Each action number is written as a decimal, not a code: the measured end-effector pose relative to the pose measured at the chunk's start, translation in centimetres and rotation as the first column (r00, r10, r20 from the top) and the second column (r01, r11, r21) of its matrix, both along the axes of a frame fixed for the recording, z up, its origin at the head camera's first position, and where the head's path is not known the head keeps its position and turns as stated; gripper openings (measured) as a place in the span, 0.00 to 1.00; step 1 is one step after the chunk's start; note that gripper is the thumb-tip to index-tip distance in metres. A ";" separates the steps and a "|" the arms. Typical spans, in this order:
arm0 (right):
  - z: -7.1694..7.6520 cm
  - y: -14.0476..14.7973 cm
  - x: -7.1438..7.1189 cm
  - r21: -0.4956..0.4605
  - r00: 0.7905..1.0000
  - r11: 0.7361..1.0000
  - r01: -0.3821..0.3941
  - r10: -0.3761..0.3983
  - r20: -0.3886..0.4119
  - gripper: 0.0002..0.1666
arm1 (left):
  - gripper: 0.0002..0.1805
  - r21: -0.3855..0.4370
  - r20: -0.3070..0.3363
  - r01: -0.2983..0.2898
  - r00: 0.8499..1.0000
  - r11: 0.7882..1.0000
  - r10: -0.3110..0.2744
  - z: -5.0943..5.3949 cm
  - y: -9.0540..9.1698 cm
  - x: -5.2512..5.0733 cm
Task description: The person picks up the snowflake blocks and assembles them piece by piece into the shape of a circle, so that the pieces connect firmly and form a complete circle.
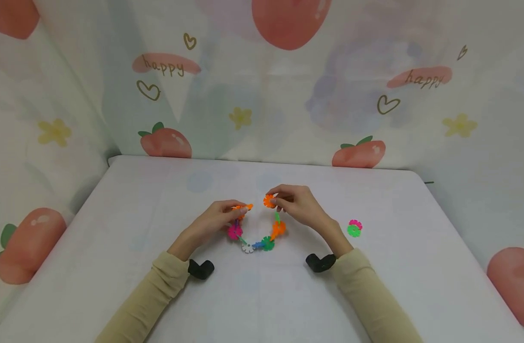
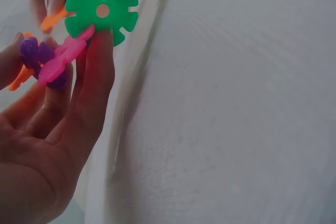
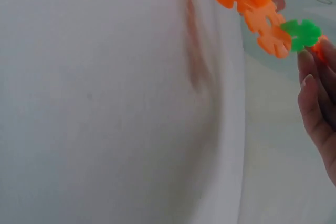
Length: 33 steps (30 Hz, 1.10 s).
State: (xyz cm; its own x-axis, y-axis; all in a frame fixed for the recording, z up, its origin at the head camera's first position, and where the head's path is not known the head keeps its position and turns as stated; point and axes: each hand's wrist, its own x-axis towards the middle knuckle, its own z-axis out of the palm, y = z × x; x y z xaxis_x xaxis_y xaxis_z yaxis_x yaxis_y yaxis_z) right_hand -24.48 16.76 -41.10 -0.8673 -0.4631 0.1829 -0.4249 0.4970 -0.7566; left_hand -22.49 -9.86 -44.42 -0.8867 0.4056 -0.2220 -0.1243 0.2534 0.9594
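A chain of interlocking snowflake discs hangs in a U between my two hands. My left hand [image 1: 213, 219] pinches its left end, at an orange disc [image 1: 239, 210]. Below that come a pink disc [image 1: 234, 232], a white disc [image 1: 248, 248] and a green disc [image 1: 268, 243]. On the other side, my right hand [image 1: 297, 205] pinches an orange disc [image 1: 269, 201] at the right end. A gap separates the two ends. The left wrist view shows a purple disc [image 2: 35, 53] by the left fingers; a light green disc [image 3: 303, 35] touches the right fingertips in the right wrist view.
To the right on the white-covered table [image 1: 399, 247] lie a loose bright green disc [image 1: 354, 231] and a pink disc [image 1: 355, 223], overlapping. Black wrist devices [image 1: 201, 269] sit at both cuffs. A patterned cloth [image 1: 262, 85] stands behind the table.
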 end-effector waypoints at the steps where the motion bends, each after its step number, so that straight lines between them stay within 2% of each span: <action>1: 0.0 -0.3 0.0 0.004 1.000 1.000 -0.007 0.007 -0.010 0.11 | 0.21 -0.003 -0.003 0.003 1.000 1.000 -0.003 0.0 0.0 0.0; 7: -0.3 -1.9 -0.1 0.017 0.998 0.999 -0.050 0.050 -0.029 0.10 | 0.22 -0.027 -0.021 0.022 1.000 0.999 -0.023 0.0 -0.2 -0.1; 13: -0.1 -2.7 -0.1 0.045 0.996 0.996 -0.073 0.075 -0.049 0.12 | 0.21 -0.023 -0.037 0.015 0.999 1.000 -0.015 0.1 -0.1 0.1; 21: 0.4 -3.2 -0.1 0.024 0.997 0.997 -0.070 0.070 0.009 0.11 | 0.18 -0.007 -0.065 -0.024 0.998 1.000 0.023 0.3 0.3 0.2; 24: 0.6 -3.0 0.0 0.050 0.998 0.996 -0.069 0.069 0.009 0.12 | 0.19 -0.018 -0.054 -0.004 0.999 1.000 0.003 0.5 0.5 0.2; 28: 0.7 -2.3 0.1 0.103 0.997 0.992 -0.067 0.069 -0.019 0.15 | 0.23 -0.053 -0.043 0.054 0.997 0.997 -0.056 0.6 0.6 0.2; 30: 0.7 -1.5 0.1 0.127 0.998 0.991 -0.049 0.055 -0.043 0.16 | 0.23 -0.068 -0.042 0.071 0.996 0.995 -0.074 0.5 0.4 0.2; 33: 0.9 0.2 0.3 0.156 0.997 0.988 0.003 0.009 -0.078 0.16 | 0.23 -0.090 -0.044 0.062 0.997 0.994 -0.066 0.5 0.0 0.2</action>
